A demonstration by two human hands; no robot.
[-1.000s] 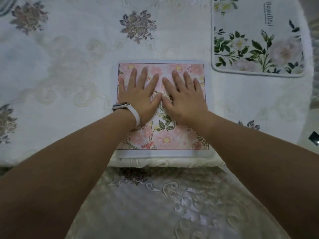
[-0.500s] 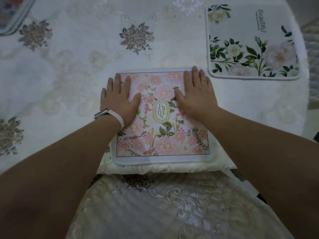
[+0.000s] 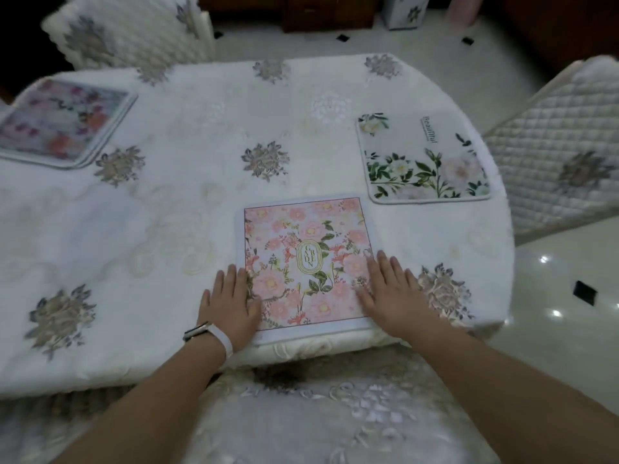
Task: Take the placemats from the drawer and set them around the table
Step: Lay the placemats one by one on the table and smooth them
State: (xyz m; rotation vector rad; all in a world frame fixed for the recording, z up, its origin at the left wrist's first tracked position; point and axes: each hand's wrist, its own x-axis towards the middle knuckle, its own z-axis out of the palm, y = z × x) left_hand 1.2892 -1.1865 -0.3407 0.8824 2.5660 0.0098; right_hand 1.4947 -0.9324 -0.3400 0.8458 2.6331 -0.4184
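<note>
A person's left hand and right hand, fingers straight, press the pink floral placemat at the near edge of the tabletop; a white-rose placemat lies near, a quilted chair beyond.

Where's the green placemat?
The green placemat lies on the table at right in the head view, just beyond the pink placemat, near the quilted chair.

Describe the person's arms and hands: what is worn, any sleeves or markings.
The left arm and right arm are bare, no sleeves in view. The left hand has a wristband at its wrist: white strap, dark metallic section. The right hand shows no glove, ring or band.
</note>
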